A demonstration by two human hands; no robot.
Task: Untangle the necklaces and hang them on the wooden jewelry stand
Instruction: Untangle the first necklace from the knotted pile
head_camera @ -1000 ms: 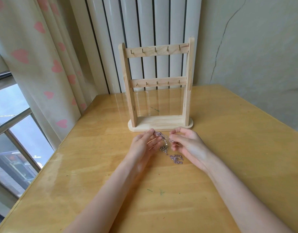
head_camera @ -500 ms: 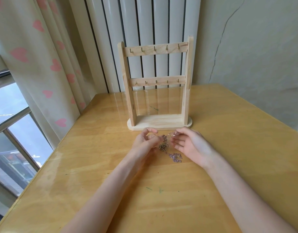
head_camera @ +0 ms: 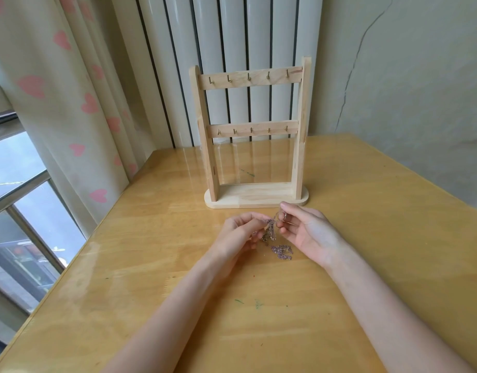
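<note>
Necklaces (head_camera: 272, 232) are one tangled clump of thin chain, held up between both hands just off the table (head_camera: 393, 238), in front of the stand (head_camera: 254, 130). Lower part of the chain trails down into a small pile (head_camera: 282, 251) on the table, just beside the right wrist. Left hand (head_camera: 238, 235) is pinched shut on the clump's left side, thumb and forefinger closed on the chain, other fingers curled under. Right hand (head_camera: 307, 232) is palm-up-ish, thumb and forefinger pinching a strand at the clump's upper right, remaining fingers loosely spread. The two pinch points are close, only a short run of chain between them. How many necklaces are in the clump: can't tell, too fine. Both forearms are bare and come in from the bottom edge. Stand is upright, near the hands but not touching, oval base flat on the table, two posts, two crossbars with five small metal hooks (head_camera: 249, 76) each; all hooks are bare. Table is light wood, glossy, with a few green marks (head_camera: 257, 304) between the forearms. Behind the stand: white ribbed radiator (head_camera: 232, 36). Right: pale wall with a long crack (head_camera: 350, 76). Left: cream curtain with pink hearts (head_camera: 57, 90), window (head_camera: 19, 197) beside it.
</note>
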